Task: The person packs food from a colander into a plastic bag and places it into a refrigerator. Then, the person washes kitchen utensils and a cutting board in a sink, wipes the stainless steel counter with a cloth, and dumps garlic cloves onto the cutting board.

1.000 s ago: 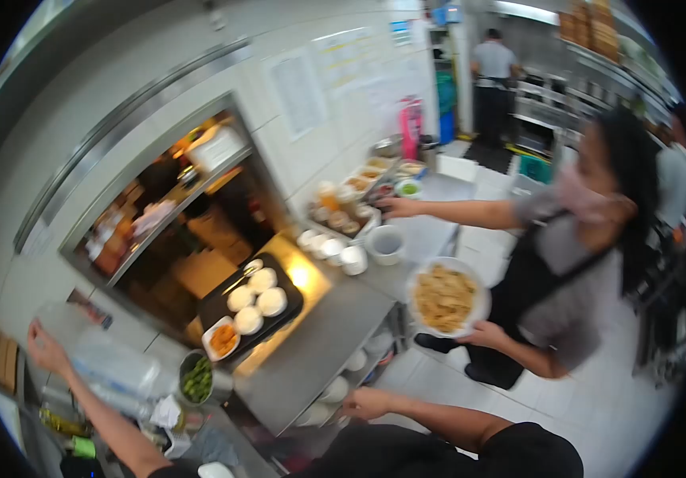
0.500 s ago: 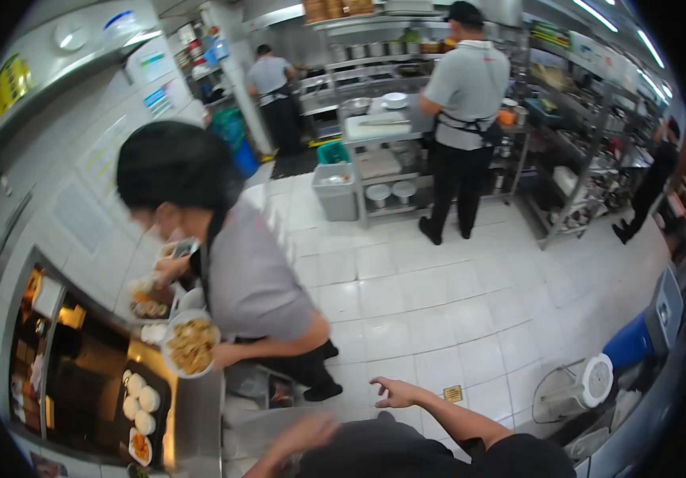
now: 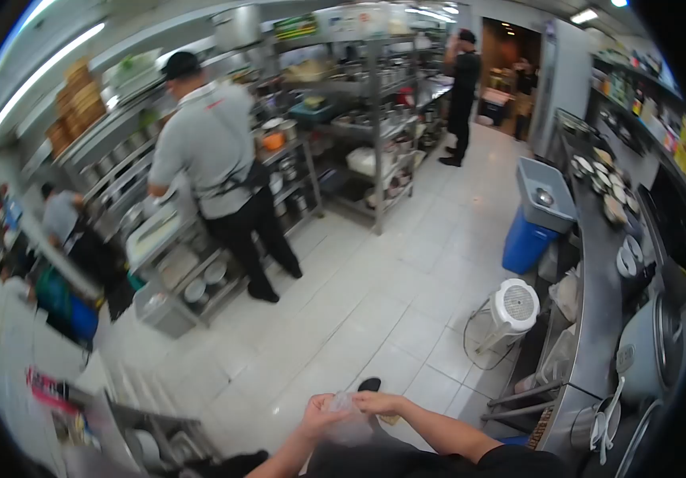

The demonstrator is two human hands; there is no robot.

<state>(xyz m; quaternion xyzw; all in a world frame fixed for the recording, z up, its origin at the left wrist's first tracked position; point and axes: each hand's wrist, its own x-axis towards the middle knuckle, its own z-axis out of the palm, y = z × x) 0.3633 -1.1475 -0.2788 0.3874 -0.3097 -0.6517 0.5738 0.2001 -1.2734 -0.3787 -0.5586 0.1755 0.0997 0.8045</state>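
Note:
Both my hands are together low in the middle of the head view, in front of my dark clothing. Between them is a clear plastic bag (image 3: 348,424), thin and crumpled. My left hand (image 3: 319,416) grips its left side with bent fingers. On the other side, my right hand (image 3: 375,404) pinches the bag near its top edge. Whether anything lies inside the bag is too blurred to tell.
A person in grey (image 3: 206,143) stands at a steel worktable. Another person (image 3: 462,99) is near the doorway. At right are a blue bin (image 3: 528,239), a white fan-like appliance (image 3: 516,304) and a long steel counter (image 3: 598,319) with bowls and a large cooker (image 3: 642,350).
The view has swung right, away from the co-worker with the bowl and the serving window. My hands, apart before, have come together on the plastic bag.

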